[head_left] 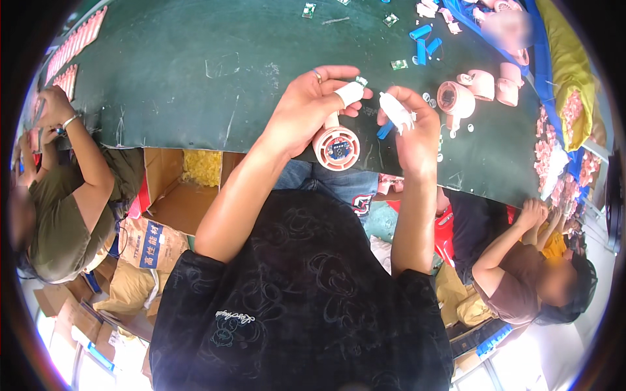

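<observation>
My left hand is closed, with a small green circuit board at its fingertips. Below the same hand is a pink handheld-fan body, its round slotted head facing up with a blue circuit board inside; the handle runs up under my fingers. White wrapping covers my left thumb. My right hand has curled fingers and a torn-edged white wrapping at its thumb. A blue cylinder, like a battery cell, shows beside the right fingers; whether they grip it is unclear.
Blue cylindrical cells, small green boards and pink fan housings lie on the green table. Pink strips lie far left. People sit left and right. An open carton stands beside me.
</observation>
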`<move>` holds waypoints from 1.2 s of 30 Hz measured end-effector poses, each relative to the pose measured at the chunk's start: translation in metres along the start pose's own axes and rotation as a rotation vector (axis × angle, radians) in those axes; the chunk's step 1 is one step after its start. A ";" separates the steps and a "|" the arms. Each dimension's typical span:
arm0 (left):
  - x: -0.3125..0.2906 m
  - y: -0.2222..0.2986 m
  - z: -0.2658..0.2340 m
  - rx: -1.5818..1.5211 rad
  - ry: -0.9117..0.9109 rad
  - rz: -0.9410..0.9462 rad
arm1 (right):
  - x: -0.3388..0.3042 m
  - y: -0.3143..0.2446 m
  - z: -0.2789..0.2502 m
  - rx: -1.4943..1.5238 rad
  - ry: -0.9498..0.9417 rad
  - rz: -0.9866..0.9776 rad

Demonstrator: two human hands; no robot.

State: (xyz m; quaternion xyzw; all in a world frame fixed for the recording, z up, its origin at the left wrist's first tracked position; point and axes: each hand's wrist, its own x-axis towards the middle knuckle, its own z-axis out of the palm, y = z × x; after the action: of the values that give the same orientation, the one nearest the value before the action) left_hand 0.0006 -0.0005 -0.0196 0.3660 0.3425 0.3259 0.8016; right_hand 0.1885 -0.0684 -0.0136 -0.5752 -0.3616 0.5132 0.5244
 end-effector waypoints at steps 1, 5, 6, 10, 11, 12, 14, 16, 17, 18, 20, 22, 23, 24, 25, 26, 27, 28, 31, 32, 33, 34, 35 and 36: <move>0.000 -0.001 -0.002 -0.046 -0.002 -0.053 | 0.000 -0.004 0.000 0.001 0.001 0.026; -0.001 0.003 0.001 -0.080 0.041 -0.146 | 0.002 -0.007 0.006 0.004 -0.026 0.050; -0.002 0.005 0.003 -0.061 0.064 -0.180 | 0.003 -0.006 0.005 0.004 -0.027 0.051; -0.004 0.009 0.010 -0.101 0.054 -0.122 | 0.004 -0.005 0.006 -0.059 -0.043 0.051; -0.004 0.009 0.010 -0.107 0.058 -0.132 | 0.004 -0.005 0.006 -0.087 -0.044 0.054; -0.004 0.009 0.010 -0.113 0.062 -0.142 | 0.004 -0.004 0.007 -0.087 -0.044 0.055; -0.002 0.003 0.006 -0.111 0.050 -0.139 | 0.004 -0.003 0.008 -0.038 -0.069 0.022; -0.002 0.003 0.006 -0.108 0.037 -0.138 | 0.003 -0.003 0.009 -0.047 -0.056 0.052; -0.002 0.006 0.010 -0.067 0.074 -0.144 | 0.004 -0.004 0.009 -0.055 -0.044 0.080; -0.003 0.008 0.012 -0.025 0.110 -0.150 | 0.003 -0.006 0.009 -0.055 -0.045 0.082; -0.004 0.006 0.013 0.022 0.112 -0.109 | 0.001 -0.009 0.011 -0.079 -0.041 0.095; -0.005 0.002 0.013 0.069 0.114 -0.066 | 0.003 -0.006 0.011 -0.085 -0.039 0.082; -0.005 -0.001 0.013 0.143 0.143 -0.040 | 0.004 -0.005 0.012 -0.090 -0.037 0.067; -0.005 -0.003 0.013 0.217 0.173 -0.014 | 0.004 -0.005 0.013 -0.091 -0.039 0.068; -0.005 -0.002 0.013 0.216 0.173 -0.014 | 0.005 -0.006 0.014 -0.073 -0.032 0.071; -0.006 -0.001 0.012 0.190 0.157 0.008 | 0.005 -0.006 0.014 -0.056 -0.025 0.074; -0.006 0.000 0.012 0.164 0.140 0.031 | 0.005 -0.006 0.013 -0.056 -0.026 0.074; -0.006 0.001 0.013 0.163 0.140 0.033 | 0.006 -0.006 0.011 -0.034 -0.044 0.066; -0.007 0.003 0.013 0.135 0.139 -0.012 | 0.004 -0.006 0.008 0.013 -0.069 0.070; -0.008 0.003 0.014 0.161 0.153 -0.031 | 0.004 -0.006 0.008 0.039 -0.074 0.083; -0.008 0.003 0.014 0.187 0.168 -0.050 | 0.004 -0.007 0.009 0.038 -0.075 0.083; -0.008 0.002 0.013 0.186 0.168 -0.050 | 0.004 -0.009 0.010 0.023 -0.076 0.073; -0.007 0.000 0.011 0.157 0.161 -0.032 | 0.004 -0.010 0.011 0.009 -0.076 0.063; -0.007 -0.001 0.010 0.128 0.153 -0.015 | 0.003 -0.009 0.011 0.009 -0.077 0.065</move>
State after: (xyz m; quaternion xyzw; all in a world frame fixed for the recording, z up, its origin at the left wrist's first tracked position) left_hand 0.0055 -0.0102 -0.0134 0.3879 0.4256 0.3244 0.7504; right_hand 0.1792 -0.0609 -0.0044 -0.5641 -0.3603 0.5532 0.4959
